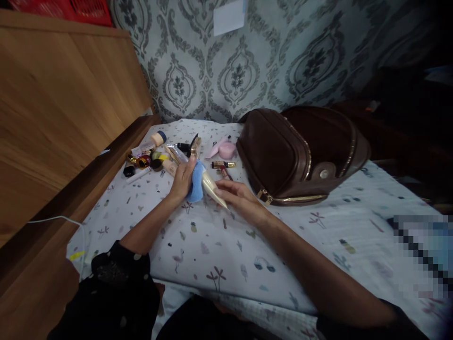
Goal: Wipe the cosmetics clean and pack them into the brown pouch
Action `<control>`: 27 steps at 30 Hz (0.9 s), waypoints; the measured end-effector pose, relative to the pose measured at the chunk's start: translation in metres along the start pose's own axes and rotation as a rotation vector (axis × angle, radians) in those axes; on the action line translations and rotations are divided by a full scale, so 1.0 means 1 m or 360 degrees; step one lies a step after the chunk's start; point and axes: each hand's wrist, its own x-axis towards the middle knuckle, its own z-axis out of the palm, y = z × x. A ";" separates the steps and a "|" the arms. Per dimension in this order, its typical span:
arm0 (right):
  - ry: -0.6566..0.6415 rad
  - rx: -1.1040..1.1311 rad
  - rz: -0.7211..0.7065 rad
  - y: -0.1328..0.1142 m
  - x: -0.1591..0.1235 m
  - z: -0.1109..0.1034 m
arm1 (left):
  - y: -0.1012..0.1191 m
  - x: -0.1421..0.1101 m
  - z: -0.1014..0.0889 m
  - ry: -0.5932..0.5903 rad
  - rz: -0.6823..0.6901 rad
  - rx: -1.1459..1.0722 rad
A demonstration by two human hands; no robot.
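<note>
My left hand (181, 179) is closed on a small blue cloth (196, 186), which lies against a pale cream, shiny squeeze tube (211, 186). My right hand (242, 198) grips the tube from the right, near its flat tapered end. The tube is tilted, its tapered end toward me and its other end hidden behind the cloth. Just beyond my left thumb a small gold-edged item (195, 146) stands up; its kind is unclear. A tube with a gold-coloured cap (223, 165) and a pink round jar (227, 150) lie beyond my right hand.
Several cosmetics crowd the left, among them a jar with a dark blue lid (159, 138) and a white stick (138, 175). A brown leather bag (272, 151) stands on the right of the patterned cloth cover (219, 250). A wooden cabinet (71, 85) borders the left.
</note>
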 end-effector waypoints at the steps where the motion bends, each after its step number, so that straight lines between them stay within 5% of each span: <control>1: -0.0015 0.0099 0.0019 0.000 0.000 0.000 | 0.002 -0.001 0.000 -0.0020 -0.0003 -0.0036; 6: -0.0109 0.0419 0.0099 0.000 0.001 -0.002 | 0.012 -0.004 0.000 -0.0352 -0.0110 -0.0270; 11: -0.0163 0.0488 0.0167 0.002 0.002 -0.004 | 0.018 -0.005 0.000 -0.0470 -0.0179 -0.0395; 27: -0.0132 0.0462 0.0187 0.001 0.002 -0.002 | 0.017 -0.005 0.004 -0.0307 -0.0135 -0.0202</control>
